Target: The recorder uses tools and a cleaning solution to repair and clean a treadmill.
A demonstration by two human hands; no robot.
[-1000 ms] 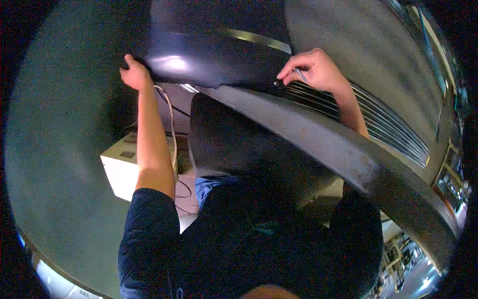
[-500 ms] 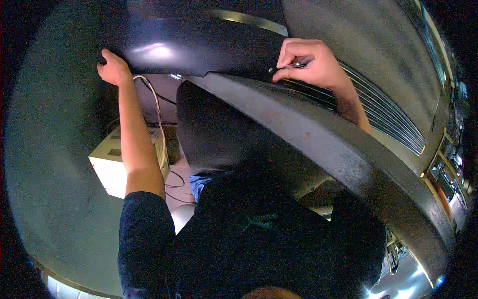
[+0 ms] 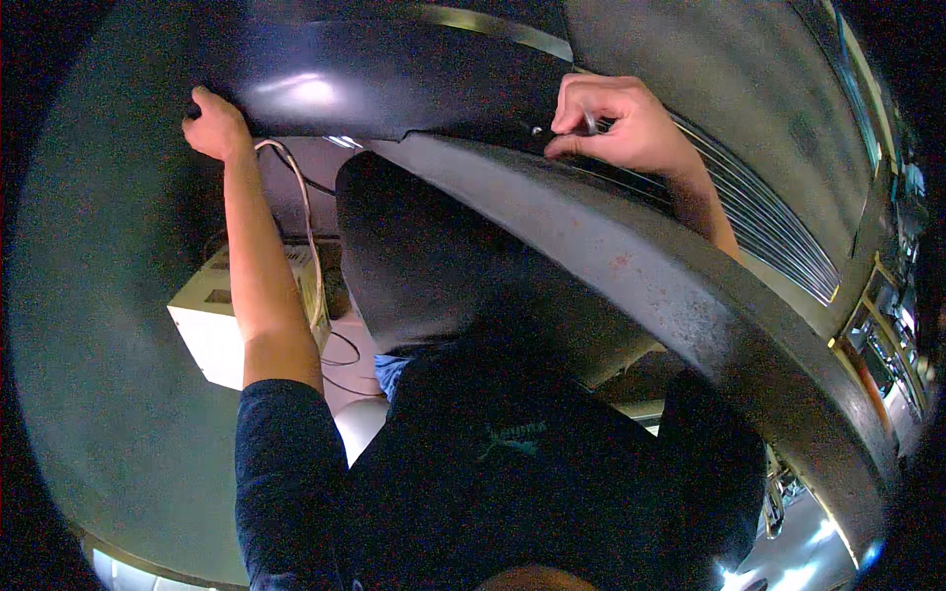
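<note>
A dark, glossy curved sheet (image 3: 394,84) spans the far side in front of me. At its left end is my left hand (image 3: 217,126), curled at the sheet's lower left edge, its fingertips partly hidden in shadow. My right hand (image 3: 626,123) is closed in a pinch by the sheet's right end. Between thumb and fingers it holds a slender dark tool with shiny metal parts (image 3: 591,121), mostly covered by the fingers. A small bright round tip (image 3: 536,130) shows just left of them, against the dark sheet.
Several thin metal rods (image 3: 769,212) lie on the grey bench top to the right. The worn metal bench edge (image 3: 611,251) runs diagonally towards me. Under my left forearm stands a white box (image 3: 202,335) beside a pale cable (image 3: 307,222). A green-grey surface (image 3: 99,295) fills the left.
My left hand has shifted slightly left and up. My right hand keeps its place near the sheet's right end, with its grip on the tool turned a little.
</note>
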